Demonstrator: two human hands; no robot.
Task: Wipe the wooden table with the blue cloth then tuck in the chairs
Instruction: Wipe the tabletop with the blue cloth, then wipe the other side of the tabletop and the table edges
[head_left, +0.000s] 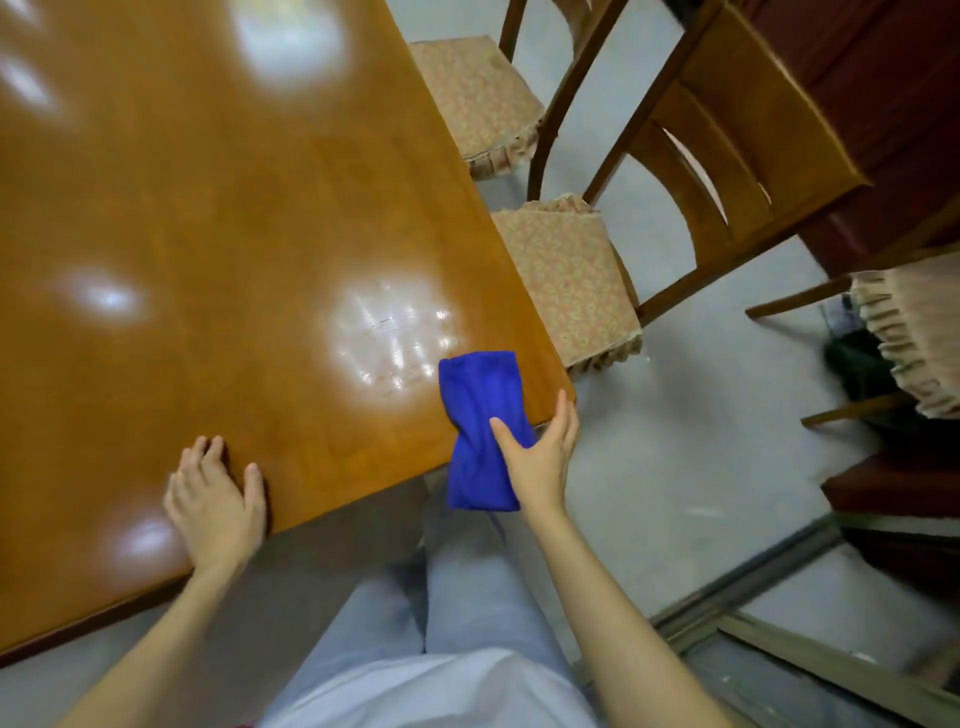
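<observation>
The glossy wooden table (218, 218) fills the left and middle of the head view. A folded blue cloth (480, 410) lies over its near right corner, half hanging past the edge. My right hand (537, 457) holds the cloth at that corner, thumb on top and fingers round its right side. My left hand (213, 499) rests flat on the table's near edge, fingers straight. Two wooden chairs with patterned seat cushions stand along the table's right side: a near chair (571, 280) and a far chair (478, 98), both pulled partly out.
A third cushioned chair (914, 343) stands at the right edge, with dark red furniture (883, 104) behind it. A metal floor track (748, 582) crosses the grey floor at lower right. My legs in light trousers are below the table edge.
</observation>
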